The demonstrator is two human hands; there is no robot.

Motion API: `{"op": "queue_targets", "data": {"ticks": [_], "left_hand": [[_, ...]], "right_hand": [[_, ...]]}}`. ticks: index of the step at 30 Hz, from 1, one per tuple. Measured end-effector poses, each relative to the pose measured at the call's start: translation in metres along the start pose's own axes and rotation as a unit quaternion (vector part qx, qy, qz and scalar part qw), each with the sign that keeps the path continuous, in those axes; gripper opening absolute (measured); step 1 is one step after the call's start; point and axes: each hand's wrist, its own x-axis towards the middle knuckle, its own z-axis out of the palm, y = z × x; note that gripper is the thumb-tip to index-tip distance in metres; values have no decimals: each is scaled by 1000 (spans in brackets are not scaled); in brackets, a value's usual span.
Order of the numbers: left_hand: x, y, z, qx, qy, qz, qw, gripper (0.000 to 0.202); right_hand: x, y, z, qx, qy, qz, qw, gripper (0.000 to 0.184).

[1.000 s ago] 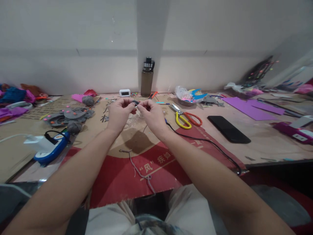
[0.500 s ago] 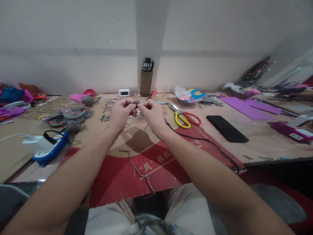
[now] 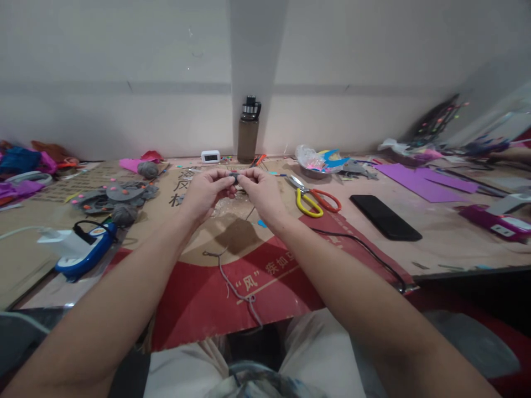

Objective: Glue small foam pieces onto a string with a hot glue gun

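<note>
Both hands meet above the cardboard sheet, pinching a small dark grey piece between thumbs and fingertips. My left hand grips it from the left, fingers curled. From the other side my right hand pinches it with thumb and forefinger. Fingertips cover most of the piece, so its kind is unclear; it may be felt or yarn. Below the hands, a thin grey cord with knots lies across the red print. Scissors with one yellow and one red handle rest right of my right hand.
A bottle stands by the wall beside a small white digital clock. To the right lie a black phone and purple sheets. Grey felt pieces and a blue power strip are at left. A black cable crosses the cardboard.
Both hands have shifted slightly to the right, still pinching the small dark piece. A small blue scrap now shows beside my right wrist.
</note>
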Motion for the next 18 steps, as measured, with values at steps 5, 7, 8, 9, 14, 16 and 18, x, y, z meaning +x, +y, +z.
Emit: {"op": "queue_targets", "data": {"ticks": [5,7,8,9,14,16,18], "left_hand": [[2,2,-11,-26,-91,-60,994,23],[2,3,-15,-23,-111,-83,990,29],[2,4,-16,-17,-110,-89,990,31],[2,4,-17,-8,-100,-90,991,31],[1,3,-12,81,-52,-42,994,25],[0,3,-11,133,-51,-17,990,22],[0,4,-11,190,-51,4,980,17]], "right_hand": [[-1,-3,-10,-3,21,49,999,15],[-3,-6,-15,-15,24,61,998,14],[-4,-8,-17,-26,24,63,997,14],[-4,-8,-18,-39,22,61,997,14],[-5,-5,-17,-94,-21,6,995,13],[-6,-2,-16,-132,-33,-27,990,12],[-7,0,-15,-175,-35,-56,982,11]]}}
